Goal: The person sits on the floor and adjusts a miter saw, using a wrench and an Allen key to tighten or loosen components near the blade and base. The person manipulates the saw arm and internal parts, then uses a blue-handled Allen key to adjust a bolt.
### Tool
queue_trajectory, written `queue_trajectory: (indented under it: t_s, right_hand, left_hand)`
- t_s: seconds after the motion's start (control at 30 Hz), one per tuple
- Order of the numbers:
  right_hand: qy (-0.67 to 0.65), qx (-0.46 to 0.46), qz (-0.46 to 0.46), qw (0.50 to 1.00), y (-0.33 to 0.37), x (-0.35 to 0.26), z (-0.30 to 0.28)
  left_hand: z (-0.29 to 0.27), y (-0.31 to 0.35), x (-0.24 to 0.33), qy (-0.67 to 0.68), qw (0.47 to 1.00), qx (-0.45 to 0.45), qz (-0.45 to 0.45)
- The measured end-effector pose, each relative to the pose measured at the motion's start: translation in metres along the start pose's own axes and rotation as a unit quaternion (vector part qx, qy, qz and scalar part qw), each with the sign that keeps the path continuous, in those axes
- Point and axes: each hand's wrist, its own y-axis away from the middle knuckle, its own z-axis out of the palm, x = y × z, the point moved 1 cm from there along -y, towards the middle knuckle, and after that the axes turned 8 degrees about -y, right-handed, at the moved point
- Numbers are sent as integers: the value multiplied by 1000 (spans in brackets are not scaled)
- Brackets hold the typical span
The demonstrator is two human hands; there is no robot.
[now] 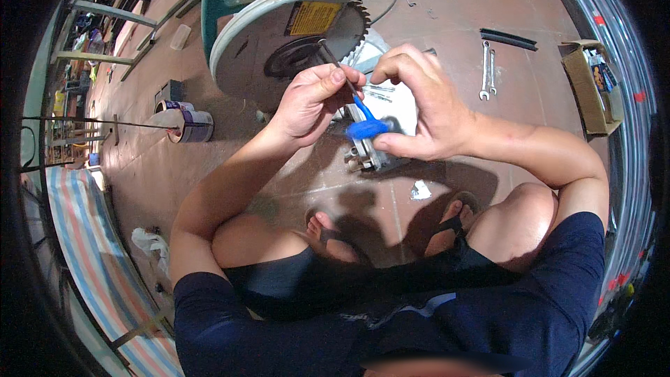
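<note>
My left hand (314, 101) pinches the thin metal shaft of a T-handle wrench (363, 108) between thumb and fingers. The wrench's blue handle slants down toward me, and its dark tip points up at the centre of a circular saw (279, 42). Curved around the handle's right side, my right hand (426, 105) has its thumb and fingers apart; the thumb tip lies beside the blue handle, and I cannot tell whether it touches. The saw's toothed blade (354, 31) shows past its pale guard. Whether the wrench tip meets the saw is unclear.
Two spanners (485, 73) lie on the tiled floor at right, near black metal strips (508, 39) and an open cardboard box (592, 91). A paint bucket (192, 126) stands left. A striped sheet (91, 237) covers something at far left. Long metal profiles (631, 167) line the right side.
</note>
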Motion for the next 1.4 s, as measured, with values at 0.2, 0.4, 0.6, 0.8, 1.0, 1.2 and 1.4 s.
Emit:
queue_trajectory:
  t_s: [0.2,0.4,0.6,0.8,1.0,1.2,1.4]
  right_hand:
    - [97,-59,-279,953,-13,3,-13]
    - [229,-17,-339,912,-15,0,-14]
    - [243,-55,-222,943,-7,5,-1]
    - [128,-112,-103,980,-2,9,16]
    - [32,-52,34,998,-4,-10,24]
    - [106,-99,40,989,-11,-9,-3]
    - [-191,-92,287,934,20,1,24]
  left_hand:
    - [5,1,1,-18,999,36,-9]
    - [9,2,2,-34,999,40,-10]
    - [10,3,3,-74,996,58,-9]
    - [13,3,9,-88,994,66,-4]
    - [15,2,10,-114,991,71,8]
    - [15,-1,6,-167,981,91,39]
    - [17,-3,6,-175,978,114,25]
